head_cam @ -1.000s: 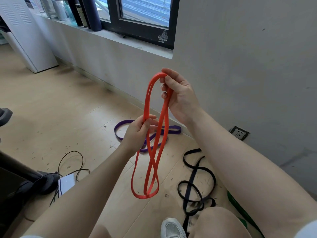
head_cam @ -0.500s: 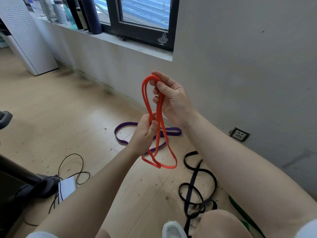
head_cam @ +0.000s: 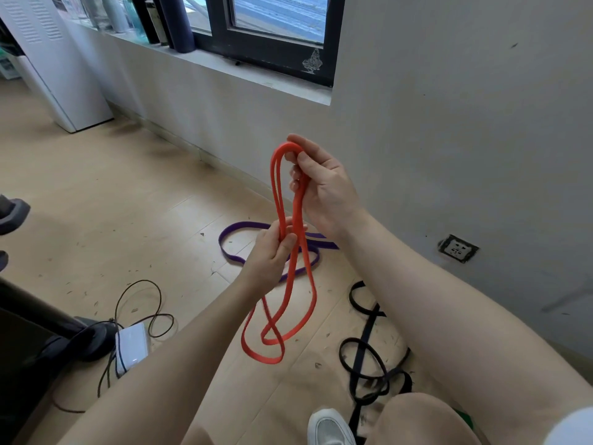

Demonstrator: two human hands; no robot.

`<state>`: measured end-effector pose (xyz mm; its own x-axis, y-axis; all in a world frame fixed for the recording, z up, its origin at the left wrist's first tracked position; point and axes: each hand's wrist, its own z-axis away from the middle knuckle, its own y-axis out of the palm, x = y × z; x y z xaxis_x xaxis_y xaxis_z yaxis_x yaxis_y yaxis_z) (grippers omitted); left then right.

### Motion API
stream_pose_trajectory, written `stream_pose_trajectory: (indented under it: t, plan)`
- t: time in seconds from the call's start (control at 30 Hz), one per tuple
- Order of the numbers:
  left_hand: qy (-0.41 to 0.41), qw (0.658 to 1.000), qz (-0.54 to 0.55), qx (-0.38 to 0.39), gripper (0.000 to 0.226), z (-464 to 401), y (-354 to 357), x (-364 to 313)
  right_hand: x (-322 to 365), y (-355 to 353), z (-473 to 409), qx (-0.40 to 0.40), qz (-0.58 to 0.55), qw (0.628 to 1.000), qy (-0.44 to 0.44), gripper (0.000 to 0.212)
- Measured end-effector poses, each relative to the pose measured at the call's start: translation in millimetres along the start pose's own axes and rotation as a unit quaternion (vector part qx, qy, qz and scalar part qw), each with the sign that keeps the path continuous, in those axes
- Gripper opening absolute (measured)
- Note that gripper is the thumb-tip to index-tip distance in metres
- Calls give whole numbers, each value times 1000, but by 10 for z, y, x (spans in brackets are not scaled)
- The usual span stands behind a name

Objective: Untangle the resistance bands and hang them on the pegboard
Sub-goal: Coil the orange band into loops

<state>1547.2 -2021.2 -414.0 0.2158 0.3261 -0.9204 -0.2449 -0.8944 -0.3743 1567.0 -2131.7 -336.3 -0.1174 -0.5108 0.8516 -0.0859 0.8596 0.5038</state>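
Note:
An orange resistance band [head_cam: 278,319] hangs doubled and twisted in front of me. My right hand [head_cam: 324,184] pinches its top bend at chest height. Lower down, my left hand [head_cam: 272,252] grips the strands together, and two loops dangle below it above the floor. A purple band [head_cam: 234,252] lies on the wooden floor behind my hands. To the right, a black band [head_cam: 365,351] lies in tangled loops. A green band [head_cam: 463,419] peeks out beside my knee. No pegboard is in view.
A grey wall with a socket [head_cam: 457,248] stands close on the right. A window sill [head_cam: 256,78] carries bottles. A white unit [head_cam: 64,75] stands at far left. Black cables and a white device [head_cam: 131,345] lie on the floor at left, by dark equipment.
The dangling loops, bunched up short half a second ago, now hang long again below my left hand. Both hands stay on the orange band, close together.

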Motion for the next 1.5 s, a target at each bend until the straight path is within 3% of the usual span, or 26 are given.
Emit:
stream_pose_trajectory:
  t: [0.23, 0.3, 0.4, 0.5, 0.6, 0.67, 0.8, 0.87, 1.03, 1.1, 1.17, 1.27, 1.33, 1.4, 1.5]
  plan:
    - [-13, 1000, 5, 5, 16, 0, 35, -10, -35, 41, -16, -1, -37, 999, -4, 25]
    - [-31, 999, 18, -14, 20, 0, -10, -41, -34, -17, -40, -14, 26, 1000, -1, 22]
    - [-36, 997, 59, -28, 20, -50, -114, -141, -178, -147, 20, -51, 174, 982, 46, 59]
    - [-18, 994, 107, -10, 18, -156, -259, -288, -455, -323, 200, -55, 183, 978, 88, 79]
    - [-40, 993, 101, 46, 18, -223, -336, -406, -581, -358, 294, 26, 228, 968, 98, 55]
    - [-64, 990, 118, 41, 18, -247, -343, -458, -566, -283, 303, 43, 226, 967, 106, 40]
    - [-104, 966, 229, -66, 16, -354, -393, -533, -647, -270, 401, 56, 270, 955, 110, 36]
    - [-130, 958, 227, -120, 17, -431, -442, -538, -733, -254, 489, 71, 339, 931, 117, 26]
    - [-223, 940, 192, -173, 33, -528, -435, -552, -792, -97, 482, 52, 450, 888, 75, 29]
    - [-228, 933, 220, -171, 35, -583, -462, -570, -773, -109, 435, 54, 425, 897, 109, 21]
    - [-227, 914, 308, -134, 36, -610, -535, -518, -716, -142, 401, 60, 334, 929, 146, 14]
    - [-231, 921, 314, 4, 44, -431, -532, -315, -563, -160, 328, 38, 143, 976, 161, 8]
    - [-231, 923, 295, 84, 50, -212, -379, -156, -478, -137, 232, 8, 41, 983, 181, 12]
    - [-205, 940, 253, 103, 54, -52, -219, -46, -426, -91, 154, -27, 34, 979, 201, 16]
    - [-123, 980, 147, 54, 44, 85, -124, -15, -421, -76, 123, -75, 140, 967, 199, 16]
